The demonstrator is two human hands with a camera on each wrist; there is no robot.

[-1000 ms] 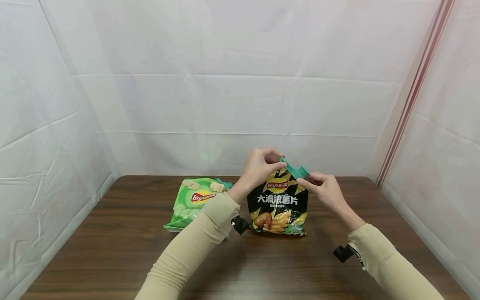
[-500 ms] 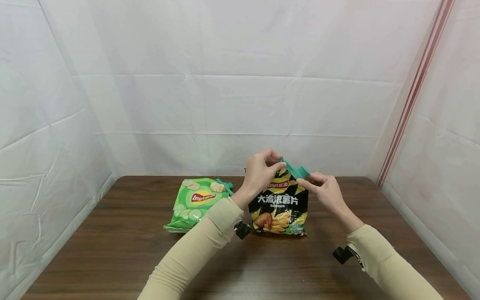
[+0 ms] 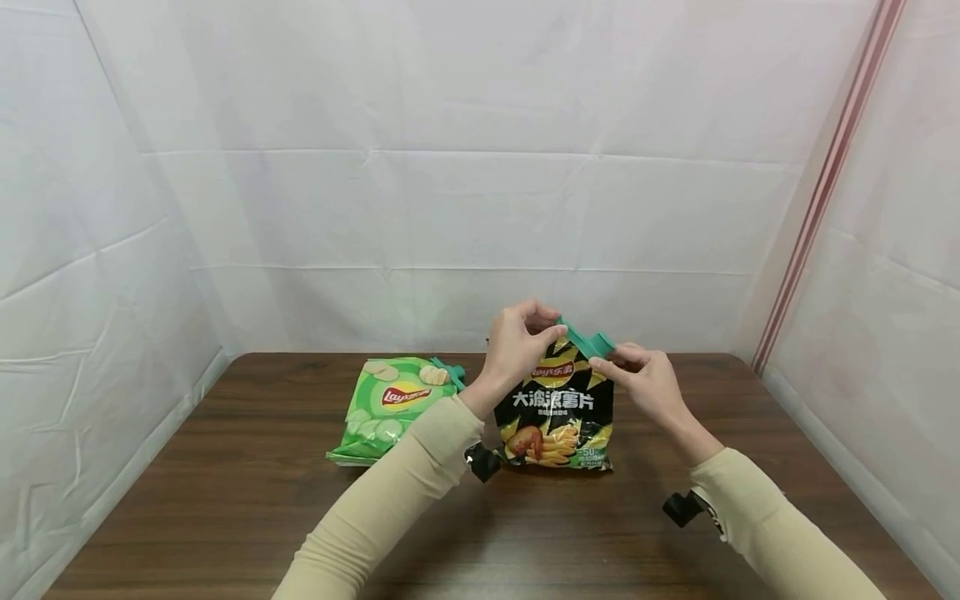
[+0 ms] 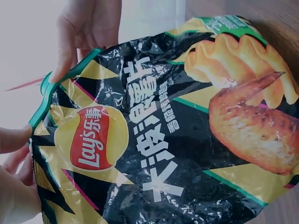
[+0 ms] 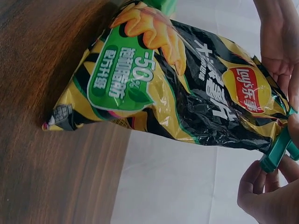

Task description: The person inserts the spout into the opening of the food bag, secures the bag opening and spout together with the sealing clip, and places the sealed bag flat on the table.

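Observation:
A black and yellow bag of potato chips point(image 3: 555, 417) stands upright on the table, its bottom edge on the wood. Along its slanted upper right edge runs a green bag clip point(image 3: 576, 338) with a round spout. My left hand point(image 3: 517, 346) pinches the clip's upper end at the bag's top. With thumb and fingers, my right hand point(image 3: 651, 379) grips the lower end, beside the spout. The left wrist view shows the clip point(image 4: 43, 106) lying along the bag's top edge, a hand at either end. In the right wrist view the clip's end point(image 5: 275, 151) juts past the bag.
Left of the black bag, a green bag of chips point(image 3: 386, 417) leans back on the table point(image 3: 247, 500), partly behind my left forearm. It has its own teal clip point(image 3: 453, 375) at its upper right corner. White cloth point(image 3: 480, 208) hangs behind and at both sides.
My left hand and forearm have shifted slightly, uncovering more of the green bag's clip. Both hands keep their hold at the black bag's clip, which has hardly moved.

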